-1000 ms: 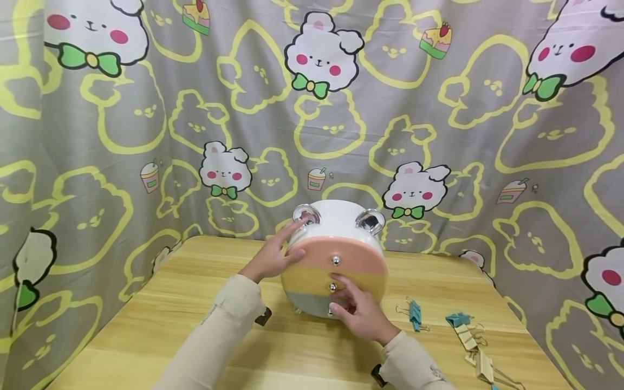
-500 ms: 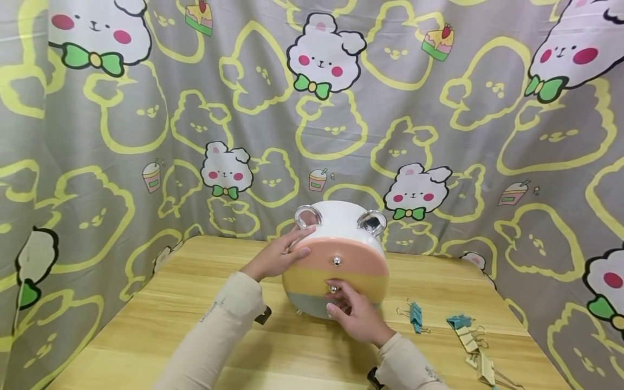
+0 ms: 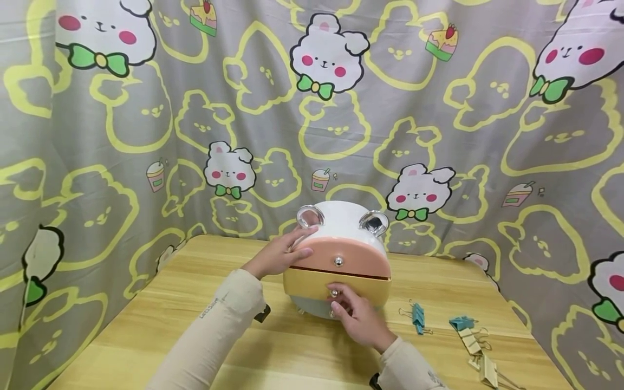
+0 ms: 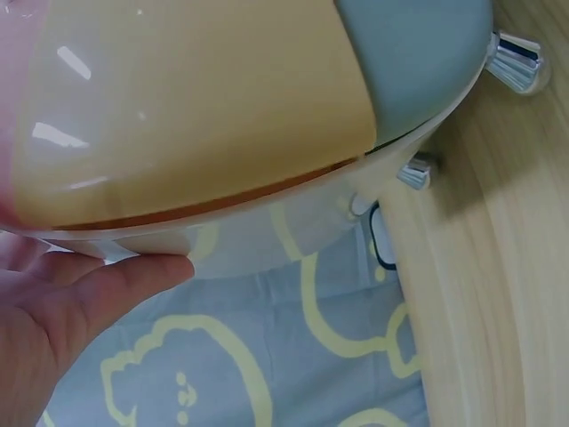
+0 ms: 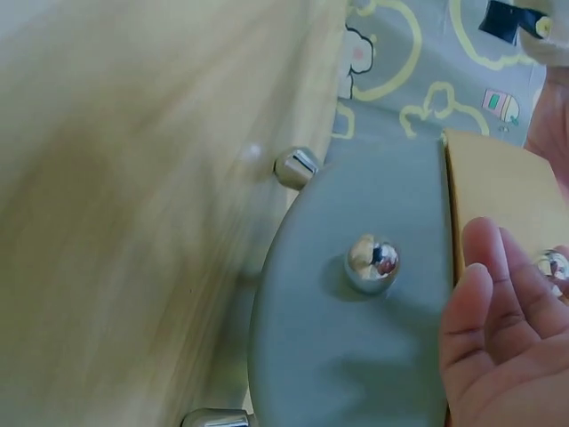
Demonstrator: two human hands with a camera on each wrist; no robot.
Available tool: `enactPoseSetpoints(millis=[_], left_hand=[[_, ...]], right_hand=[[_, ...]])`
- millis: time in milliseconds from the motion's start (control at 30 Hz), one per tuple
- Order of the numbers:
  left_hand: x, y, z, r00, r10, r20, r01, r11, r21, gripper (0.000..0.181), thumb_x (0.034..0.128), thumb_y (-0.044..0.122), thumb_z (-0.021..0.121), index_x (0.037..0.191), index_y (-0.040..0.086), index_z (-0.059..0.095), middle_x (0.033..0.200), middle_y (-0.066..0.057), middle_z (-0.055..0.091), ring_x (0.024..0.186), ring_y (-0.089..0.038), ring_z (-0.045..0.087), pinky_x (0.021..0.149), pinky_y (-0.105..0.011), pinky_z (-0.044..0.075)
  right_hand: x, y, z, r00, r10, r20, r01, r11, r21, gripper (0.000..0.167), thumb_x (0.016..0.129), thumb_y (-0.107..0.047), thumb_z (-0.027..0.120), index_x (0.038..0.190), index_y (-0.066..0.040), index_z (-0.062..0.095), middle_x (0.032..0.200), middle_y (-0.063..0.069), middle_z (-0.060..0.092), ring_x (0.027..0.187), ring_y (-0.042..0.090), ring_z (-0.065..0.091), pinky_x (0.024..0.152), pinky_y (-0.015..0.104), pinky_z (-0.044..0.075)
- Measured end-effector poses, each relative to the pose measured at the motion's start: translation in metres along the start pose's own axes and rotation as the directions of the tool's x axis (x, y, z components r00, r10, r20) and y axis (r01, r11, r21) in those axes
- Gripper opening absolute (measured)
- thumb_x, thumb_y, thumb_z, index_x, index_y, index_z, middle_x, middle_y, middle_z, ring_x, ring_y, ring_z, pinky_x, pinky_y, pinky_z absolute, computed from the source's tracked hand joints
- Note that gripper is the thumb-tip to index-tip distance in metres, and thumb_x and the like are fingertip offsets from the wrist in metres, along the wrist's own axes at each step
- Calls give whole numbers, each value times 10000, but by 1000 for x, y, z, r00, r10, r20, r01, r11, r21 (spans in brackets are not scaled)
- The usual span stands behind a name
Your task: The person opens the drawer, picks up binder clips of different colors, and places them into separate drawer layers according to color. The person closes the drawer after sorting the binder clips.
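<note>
A round white drawer box [image 3: 343, 216] with silver ears stands on the table, its front striped in pink, yellow and grey-blue drawers. The yellow middle drawer [image 3: 304, 283] sits slightly out, with a dark gap above it. My right hand [image 3: 363, 319] pinches that drawer's silver knob [image 3: 334, 293]; the knob is partly hidden by fingers in the right wrist view. The grey-blue bottom drawer [image 5: 356, 347] is flush below. My left hand [image 3: 275, 254] rests against the box's upper left side, fingers mostly straight; in the left wrist view a finger [image 4: 142, 277] lies along the white wall.
To the right on the wooden table [image 3: 161, 325] lie a teal binder clip [image 3: 418, 318], another teal one [image 3: 460, 323] and cream binder clips [image 3: 487, 371]. Behind the table hangs a patterned grey curtain [image 3: 273, 124]. The box stands on short silver feet [image 4: 516, 67].
The yellow drawer has come out a little toward me, with my right hand on its knob. My left hand has slid from the silver ear down onto the box's side.
</note>
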State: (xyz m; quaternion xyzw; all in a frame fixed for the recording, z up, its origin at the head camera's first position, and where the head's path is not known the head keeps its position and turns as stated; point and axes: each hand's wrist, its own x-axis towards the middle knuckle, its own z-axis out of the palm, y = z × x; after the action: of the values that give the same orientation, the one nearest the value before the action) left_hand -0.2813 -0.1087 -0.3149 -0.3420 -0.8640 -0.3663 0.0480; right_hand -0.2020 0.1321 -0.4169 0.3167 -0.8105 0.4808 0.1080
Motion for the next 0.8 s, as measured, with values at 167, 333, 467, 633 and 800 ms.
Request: enactPoseSetpoints(millis=[167, 333, 467, 633, 800], left_hand=[[-1, 2, 0, 1000, -21, 7, 21, 1000, 4, 569, 966, 418, 579, 1490, 284, 400, 1520, -79, 361, 1344, -328, 378, 1035, -568, 331], [-2, 3, 0, 1000, -16, 5, 16, 1000, -5, 579, 961, 411, 591, 1488, 260, 405, 1517, -100, 363, 1341, -352, 380, 1033, -582, 327], [-2, 3, 0, 1000, -29, 6, 29, 1000, -9, 579, 957, 408, 599, 1486, 275, 407, 1514, -82, 371, 1339, -330, 388, 1039, -563, 330], [-1, 0, -1, 999, -51, 9, 51, 999, -16, 577, 951, 409, 608, 1482, 307, 406, 1517, -45, 366, 1331, -307, 399, 1043, -539, 334], [-1, -1, -1, 999, -39, 7, 39, 999, -14, 582, 948, 413, 610, 1481, 291, 413, 1521, -55, 359, 1345, -317, 379, 1047, -552, 323]], right_hand=[[-9, -6, 1, 999, -44, 20, 44, 999, -17, 326, 1002, -94, 531, 1327, -93, 502, 1038, 114, 694, 764, 99, 639, 670, 292, 535], [-21, -19, 1, 992, -118, 39, 119, 992, -32, 335, 987, -41, 537, 1317, -86, 508, 1042, 96, 697, 748, 59, 624, 654, 285, 534], [-30, -28, 3, 983, -175, 54, 176, 984, -27, 339, 974, -13, 540, 1307, -69, 513, 1049, 73, 697, 745, 59, 638, 647, 254, 532], [-40, -35, 5, 971, -227, 77, 229, 973, -14, 351, 968, 5, 532, 1313, -49, 502, 1073, 84, 692, 780, 51, 650, 643, 238, 530], [-46, -38, 6, 959, -264, 101, 267, 964, -9, 375, 959, 6, 544, 1327, -28, 482, 1095, 98, 688, 910, 129, 677, 610, 200, 515]])
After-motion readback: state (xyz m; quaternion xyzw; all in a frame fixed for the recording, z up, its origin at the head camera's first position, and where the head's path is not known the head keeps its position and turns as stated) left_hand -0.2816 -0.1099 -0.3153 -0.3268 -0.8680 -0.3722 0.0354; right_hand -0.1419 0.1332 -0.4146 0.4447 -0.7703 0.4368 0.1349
